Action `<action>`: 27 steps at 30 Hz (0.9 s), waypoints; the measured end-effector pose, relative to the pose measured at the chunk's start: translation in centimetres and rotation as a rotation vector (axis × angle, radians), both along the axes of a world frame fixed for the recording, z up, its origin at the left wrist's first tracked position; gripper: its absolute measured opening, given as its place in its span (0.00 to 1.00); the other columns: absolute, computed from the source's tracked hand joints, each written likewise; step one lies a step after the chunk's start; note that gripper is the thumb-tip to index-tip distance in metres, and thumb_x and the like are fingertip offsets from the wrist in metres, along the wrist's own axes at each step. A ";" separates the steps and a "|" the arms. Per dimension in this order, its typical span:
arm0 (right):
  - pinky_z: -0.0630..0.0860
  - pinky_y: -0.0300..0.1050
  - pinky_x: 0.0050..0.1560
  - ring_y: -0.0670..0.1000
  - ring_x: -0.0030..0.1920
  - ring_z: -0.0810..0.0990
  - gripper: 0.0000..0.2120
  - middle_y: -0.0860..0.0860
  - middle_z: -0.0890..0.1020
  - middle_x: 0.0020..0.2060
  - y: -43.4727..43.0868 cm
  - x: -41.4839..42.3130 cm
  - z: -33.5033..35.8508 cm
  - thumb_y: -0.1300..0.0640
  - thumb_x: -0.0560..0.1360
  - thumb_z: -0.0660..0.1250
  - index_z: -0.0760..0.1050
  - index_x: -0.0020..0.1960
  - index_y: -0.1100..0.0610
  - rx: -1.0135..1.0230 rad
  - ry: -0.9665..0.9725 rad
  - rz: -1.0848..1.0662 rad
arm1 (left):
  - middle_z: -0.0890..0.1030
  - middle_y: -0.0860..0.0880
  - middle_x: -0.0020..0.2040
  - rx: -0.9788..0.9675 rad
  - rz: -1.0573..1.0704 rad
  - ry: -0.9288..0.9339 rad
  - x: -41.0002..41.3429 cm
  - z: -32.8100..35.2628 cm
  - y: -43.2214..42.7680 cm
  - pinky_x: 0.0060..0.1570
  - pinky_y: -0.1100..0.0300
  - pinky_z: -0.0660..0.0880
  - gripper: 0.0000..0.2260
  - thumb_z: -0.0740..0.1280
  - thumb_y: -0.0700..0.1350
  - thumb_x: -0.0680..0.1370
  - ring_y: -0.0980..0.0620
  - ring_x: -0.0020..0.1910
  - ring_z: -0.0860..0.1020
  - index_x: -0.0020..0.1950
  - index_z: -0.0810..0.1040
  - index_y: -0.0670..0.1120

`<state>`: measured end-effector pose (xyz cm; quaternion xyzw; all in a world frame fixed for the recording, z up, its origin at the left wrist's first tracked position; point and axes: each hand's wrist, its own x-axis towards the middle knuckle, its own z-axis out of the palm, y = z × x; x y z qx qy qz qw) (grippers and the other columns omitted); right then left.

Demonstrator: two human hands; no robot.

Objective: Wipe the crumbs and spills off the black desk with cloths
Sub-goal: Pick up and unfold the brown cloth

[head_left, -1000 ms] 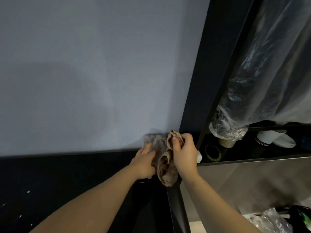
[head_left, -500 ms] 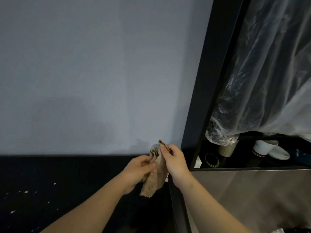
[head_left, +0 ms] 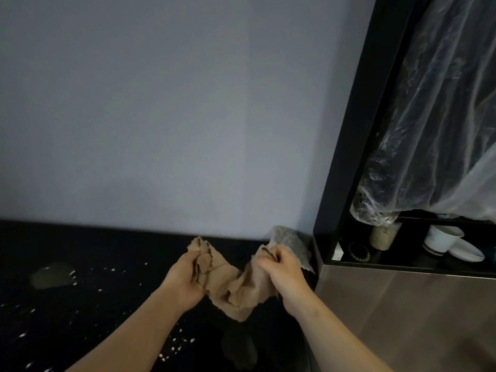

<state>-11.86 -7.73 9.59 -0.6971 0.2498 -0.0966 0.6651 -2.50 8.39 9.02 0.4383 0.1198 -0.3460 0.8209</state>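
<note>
Pinched crumpled tan cloth (head_left: 233,288) between left hand (head_left: 185,280), right hand (head_left: 284,275); seemingly had wiped no white crumbs (head_left: 177,345), greyish spill (head_left: 49,276) off black table (head_left: 107,245).

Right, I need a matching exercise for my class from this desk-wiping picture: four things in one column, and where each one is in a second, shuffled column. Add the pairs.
Things
1. tan cloth
2. grey cloth
3. white cup
4. crumbs

Places
a. on the shelf at the right
b. scattered on the black desk
c. stretched between the left hand and the right hand
d. poking up just beyond the right hand, near the wall

Pairs: 1-c, 2-d, 3-a, 4-b
</note>
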 end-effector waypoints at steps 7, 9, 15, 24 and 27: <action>0.70 0.38 0.39 0.46 0.42 0.73 0.13 0.49 0.74 0.43 3.4 1.7 -0.4 0.64 0.70 0.67 0.70 0.51 0.53 -0.132 0.159 0.137 | 0.79 0.38 0.55 0.112 -0.210 -0.158 1.9 1.1 2.3 0.46 0.46 0.76 0.12 0.63 0.37 0.77 0.41 0.53 0.78 0.59 0.76 0.44; 0.73 0.33 0.43 0.43 0.50 0.73 0.26 0.45 0.73 0.52 4.6 2.7 -0.4 0.61 0.70 0.71 0.65 0.63 0.49 -0.096 0.117 0.187 | 0.80 0.38 0.55 0.110 -0.310 -0.201 2.8 1.6 3.0 0.47 0.46 0.77 0.14 0.64 0.36 0.76 0.41 0.54 0.79 0.60 0.76 0.44; 0.72 0.35 0.48 0.47 0.49 0.79 0.06 0.49 0.81 0.42 7.2 5.0 -0.3 0.59 0.75 0.66 0.77 0.47 0.62 -0.033 -0.003 0.120 | 0.83 0.39 0.51 0.068 -0.547 -0.288 5.6 2.8 4.9 0.45 0.52 0.78 0.18 0.67 0.40 0.69 0.45 0.47 0.82 0.59 0.77 0.40; 0.73 0.52 0.55 0.54 0.49 0.81 0.10 0.57 0.82 0.47 7.0 4.9 1.4 0.58 0.80 0.59 0.77 0.51 0.60 0.341 -0.128 0.023 | 0.82 0.43 0.55 0.440 -0.870 -0.514 8.4 1.9 6.9 0.61 0.48 0.74 0.23 0.74 0.33 0.67 0.46 0.56 0.80 0.61 0.75 0.40; 0.74 0.50 0.56 0.55 0.52 0.80 0.11 0.56 0.82 0.49 6.2 4.6 2.5 0.55 0.80 0.59 0.76 0.55 0.59 0.515 -0.161 -0.122 | 0.83 0.45 0.54 0.465 -0.794 -0.478 8.0 2.0 6.0 0.61 0.48 0.73 0.22 0.76 0.44 0.65 0.46 0.55 0.80 0.57 0.79 0.41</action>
